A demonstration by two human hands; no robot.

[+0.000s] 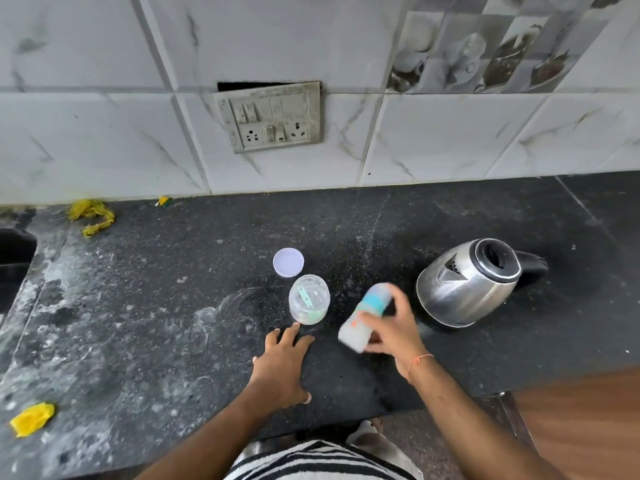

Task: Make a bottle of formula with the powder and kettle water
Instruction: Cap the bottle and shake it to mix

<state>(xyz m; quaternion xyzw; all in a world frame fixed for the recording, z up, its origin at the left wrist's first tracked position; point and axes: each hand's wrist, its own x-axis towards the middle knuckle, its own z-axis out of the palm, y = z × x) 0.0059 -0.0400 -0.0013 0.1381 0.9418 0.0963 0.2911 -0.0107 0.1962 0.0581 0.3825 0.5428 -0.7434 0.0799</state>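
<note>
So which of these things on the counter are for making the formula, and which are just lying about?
For the job:
baby bottle in the right hand
powder jar with scoop
jar lid
kettle

Lying about:
yellow scraps
yellow wrapper

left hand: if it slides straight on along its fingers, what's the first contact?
Most likely the open jar with the green scoop. The left hand lies flat on the counter, fingertips pointing up-right at the jar's base, with a narrow gap. The lid sits beyond the jar.
</note>
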